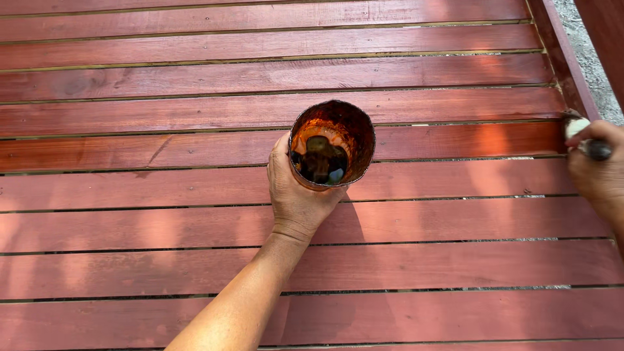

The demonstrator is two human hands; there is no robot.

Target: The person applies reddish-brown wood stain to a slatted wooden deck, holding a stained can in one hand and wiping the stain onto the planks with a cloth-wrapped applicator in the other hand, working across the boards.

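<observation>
stain can (332,144) gripped in left hand (296,195) mid-deck; right hand (598,169) clasps brush (585,138) at the edge board (562,58)

Can (332,144) above deck boards (162,221), brush (580,133) right.

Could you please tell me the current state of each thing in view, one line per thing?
Dented round metal can: open-topped, held upright off the boards, a little dark stain pooled at its bottom, inner walls streaked orange.
Left hand: grip closed around the can's side.
Right hand: grip closed on a dark brush handle at the boards' right end.
Red-brown wooden deck boards: stained, glossy in patches, narrow gaps between them.
</observation>
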